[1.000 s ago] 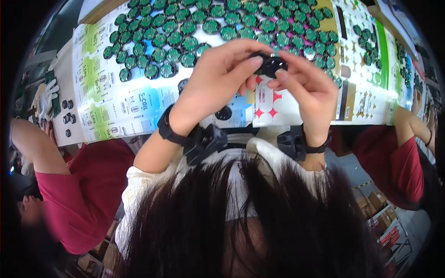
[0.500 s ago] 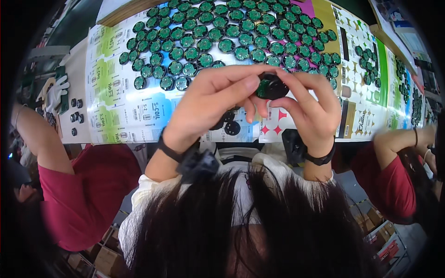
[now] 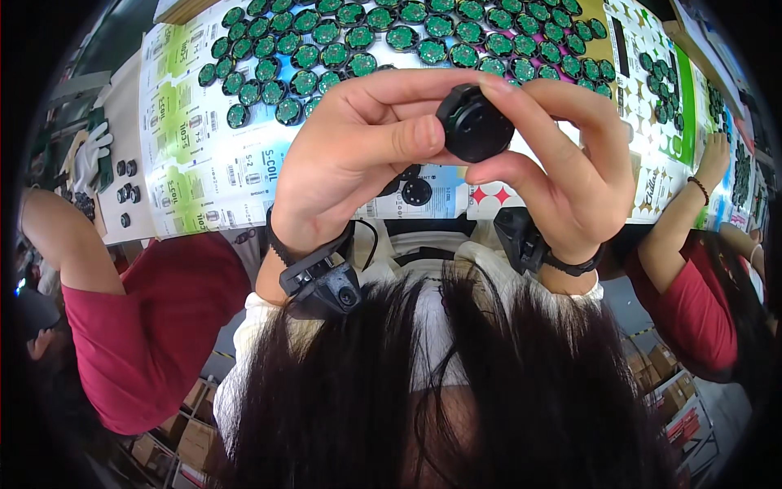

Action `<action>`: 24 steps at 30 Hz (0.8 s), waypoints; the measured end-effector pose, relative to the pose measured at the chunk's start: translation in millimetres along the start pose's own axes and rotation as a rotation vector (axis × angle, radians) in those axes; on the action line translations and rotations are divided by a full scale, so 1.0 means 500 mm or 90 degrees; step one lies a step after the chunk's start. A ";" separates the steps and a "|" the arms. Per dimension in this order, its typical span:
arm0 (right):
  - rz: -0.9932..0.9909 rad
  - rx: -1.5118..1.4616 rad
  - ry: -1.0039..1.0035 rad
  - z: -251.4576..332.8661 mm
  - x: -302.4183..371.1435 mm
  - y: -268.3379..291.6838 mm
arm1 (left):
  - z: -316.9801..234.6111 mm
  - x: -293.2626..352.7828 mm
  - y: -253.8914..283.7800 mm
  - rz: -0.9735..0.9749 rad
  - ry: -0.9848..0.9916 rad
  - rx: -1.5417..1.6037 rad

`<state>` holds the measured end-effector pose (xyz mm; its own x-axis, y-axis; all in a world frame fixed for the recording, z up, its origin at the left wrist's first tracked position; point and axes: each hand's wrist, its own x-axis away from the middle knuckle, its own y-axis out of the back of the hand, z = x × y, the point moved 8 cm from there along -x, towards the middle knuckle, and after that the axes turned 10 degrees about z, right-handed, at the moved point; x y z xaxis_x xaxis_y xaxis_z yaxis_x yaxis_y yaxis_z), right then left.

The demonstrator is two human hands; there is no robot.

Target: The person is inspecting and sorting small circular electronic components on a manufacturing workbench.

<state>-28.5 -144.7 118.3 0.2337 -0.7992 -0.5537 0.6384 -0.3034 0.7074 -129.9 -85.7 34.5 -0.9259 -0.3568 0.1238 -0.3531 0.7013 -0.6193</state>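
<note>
Round black part, left grip and right grip holding it

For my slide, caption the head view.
Left hand and right hand hold a black disc near round green boards.

Electronics assembly workshop. Dozens of round units with green circuit boards crowd the far half of a long surface spread with printed sheets, indicating work in quantity. Co-workers in matching red shirts flank the near edge to left and right. A white work glove lies toward the left end; below the near edge, racks hold cardboard boxes.
</note>
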 end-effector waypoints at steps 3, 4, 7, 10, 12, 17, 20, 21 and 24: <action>-0.001 0.004 0.009 -0.001 0.003 -0.005 | 0.003 0.001 0.003 -0.006 0.006 -0.003; -0.002 0.007 0.011 0.001 0.003 -0.006 | 0.000 0.003 0.004 -0.012 0.002 -0.008; 0.005 -0.001 0.010 0.004 0.001 -0.008 | -0.003 0.009 0.004 -0.008 -0.004 -0.014; 0.007 -0.016 0.013 0.005 0.000 -0.008 | -0.003 0.010 0.005 -0.008 -0.011 -0.021; 0.006 -0.026 0.020 0.005 -0.001 -0.006 | -0.001 0.009 0.002 -0.005 -0.015 -0.018; 0.012 -0.021 0.036 0.002 -0.001 -0.002 | 0.000 0.006 0.000 -0.006 -0.019 -0.015; 0.010 0.001 0.058 0.003 0.000 -0.004 | 0.001 0.005 -0.001 0.012 -0.030 -0.024; 0.015 0.002 0.046 0.001 0.000 -0.006 | 0.000 0.007 0.001 0.006 -0.040 -0.028; 0.012 0.017 0.012 -0.008 0.003 -0.017 | -0.014 0.016 -0.006 -0.047 -0.043 -0.088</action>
<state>-30.6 -141.3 109.6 0.2594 -0.7953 -0.5479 0.6145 -0.3018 0.7289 -137.4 -86.2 43.0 -0.8871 -0.4483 0.1105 -0.4398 0.7476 -0.4976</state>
